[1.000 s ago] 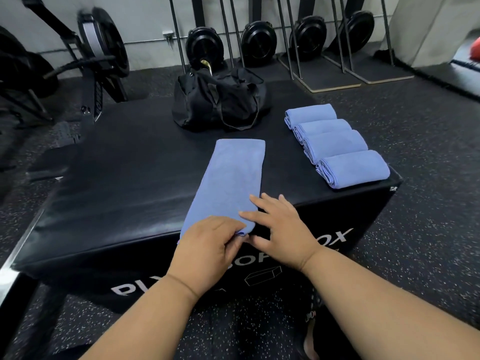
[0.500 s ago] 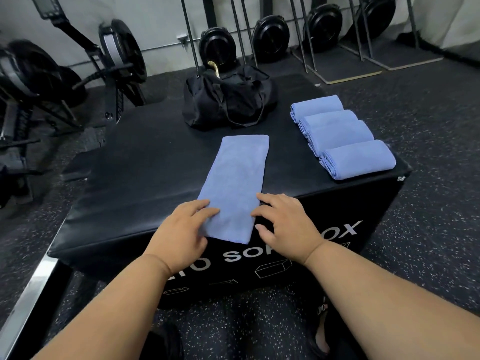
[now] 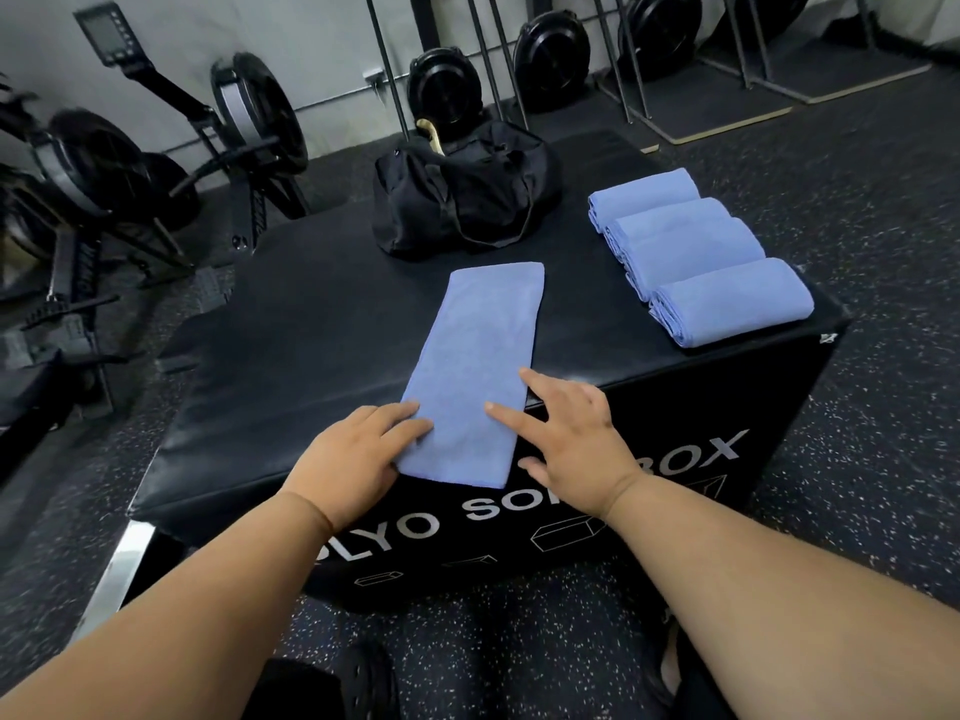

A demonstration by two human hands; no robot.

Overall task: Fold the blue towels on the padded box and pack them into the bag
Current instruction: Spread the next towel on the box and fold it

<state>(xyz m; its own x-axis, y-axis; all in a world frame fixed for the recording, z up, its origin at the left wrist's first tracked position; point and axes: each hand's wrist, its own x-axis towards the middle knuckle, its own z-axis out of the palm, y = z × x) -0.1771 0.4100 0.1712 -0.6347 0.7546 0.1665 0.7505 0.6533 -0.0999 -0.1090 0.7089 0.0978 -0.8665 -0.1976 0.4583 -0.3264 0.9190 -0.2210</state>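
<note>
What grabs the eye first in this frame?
The long blue towel laid flat down the middle of the black padded box, with the left hand and right hand resting on its near end. Then the row of four folded towels along the box's right edge, and the black bag at the far side.

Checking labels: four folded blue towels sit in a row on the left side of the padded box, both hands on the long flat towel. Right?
Not quite. The head view shows the four folded blue towels on the right side of the black padded box; both the left hand and right hand do rest on the long flat blue towel.
</note>
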